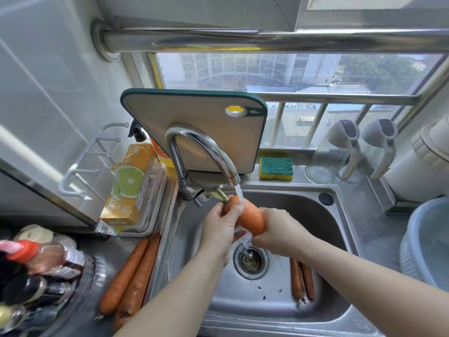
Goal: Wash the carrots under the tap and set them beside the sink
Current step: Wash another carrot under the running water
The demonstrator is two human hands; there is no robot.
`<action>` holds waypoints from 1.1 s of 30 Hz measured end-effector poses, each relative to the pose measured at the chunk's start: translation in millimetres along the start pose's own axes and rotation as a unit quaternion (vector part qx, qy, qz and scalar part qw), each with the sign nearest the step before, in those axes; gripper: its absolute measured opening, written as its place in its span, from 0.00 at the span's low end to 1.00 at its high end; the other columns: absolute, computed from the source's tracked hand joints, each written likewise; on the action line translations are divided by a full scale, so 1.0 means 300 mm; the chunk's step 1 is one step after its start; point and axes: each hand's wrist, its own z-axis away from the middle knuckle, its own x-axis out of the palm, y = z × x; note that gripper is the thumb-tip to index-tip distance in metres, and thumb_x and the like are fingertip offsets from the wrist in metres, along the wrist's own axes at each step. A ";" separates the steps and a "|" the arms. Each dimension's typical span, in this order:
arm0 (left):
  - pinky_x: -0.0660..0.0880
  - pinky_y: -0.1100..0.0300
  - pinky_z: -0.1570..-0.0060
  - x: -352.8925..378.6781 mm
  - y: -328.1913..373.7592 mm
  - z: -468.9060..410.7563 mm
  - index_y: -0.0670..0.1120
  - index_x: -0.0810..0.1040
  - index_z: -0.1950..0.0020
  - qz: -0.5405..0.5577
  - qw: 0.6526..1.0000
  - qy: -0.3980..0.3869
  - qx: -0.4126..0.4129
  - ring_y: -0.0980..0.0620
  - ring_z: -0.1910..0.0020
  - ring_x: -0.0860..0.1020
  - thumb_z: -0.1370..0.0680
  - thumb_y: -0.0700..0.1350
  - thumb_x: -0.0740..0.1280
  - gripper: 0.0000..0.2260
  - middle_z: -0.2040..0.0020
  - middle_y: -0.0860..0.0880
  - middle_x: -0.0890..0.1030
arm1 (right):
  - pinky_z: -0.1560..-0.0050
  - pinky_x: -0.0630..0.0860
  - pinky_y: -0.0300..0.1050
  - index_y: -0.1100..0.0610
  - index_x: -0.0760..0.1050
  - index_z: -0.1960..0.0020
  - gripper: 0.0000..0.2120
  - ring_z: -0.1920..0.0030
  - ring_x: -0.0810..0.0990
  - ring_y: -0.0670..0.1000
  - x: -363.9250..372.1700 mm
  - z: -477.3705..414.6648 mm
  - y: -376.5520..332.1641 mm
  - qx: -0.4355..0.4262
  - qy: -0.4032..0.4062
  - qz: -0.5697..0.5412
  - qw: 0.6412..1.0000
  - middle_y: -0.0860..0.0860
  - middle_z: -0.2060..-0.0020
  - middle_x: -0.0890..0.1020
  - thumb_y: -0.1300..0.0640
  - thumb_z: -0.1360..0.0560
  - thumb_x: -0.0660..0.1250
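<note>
Our L hand (220, 229) grips the stalk end of a carrot (251, 216) and our R hand (277, 229) wraps its tip, holding it under the running tap (201, 152) above the steel sink (243, 295). Two sink carrots (302, 278) lie in the basin right of the drain (251, 260), and two counter carrots (131, 273) lie side by side on the steel counter (379, 227), just left of the sink. Behind the tap a cutting board (194, 127) leans vs. the window (267, 69), w/ a sponge (276, 167) on the ledge beside it.

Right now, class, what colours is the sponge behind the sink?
Sponge: green top, yellow base; head view.
</note>
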 end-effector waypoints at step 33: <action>0.75 0.47 0.50 -0.020 0.066 -0.019 0.49 0.72 0.47 0.198 0.980 0.005 0.024 0.48 0.54 0.76 0.20 0.40 0.62 0.05 0.51 0.46 0.77 | 0.73 0.74 0.42 0.57 0.74 0.55 0.20 0.76 0.76 0.48 0.017 -0.037 -0.088 -0.008 -0.066 -0.285 0.956 0.57 0.66 0.80 0.48 0.17 0.48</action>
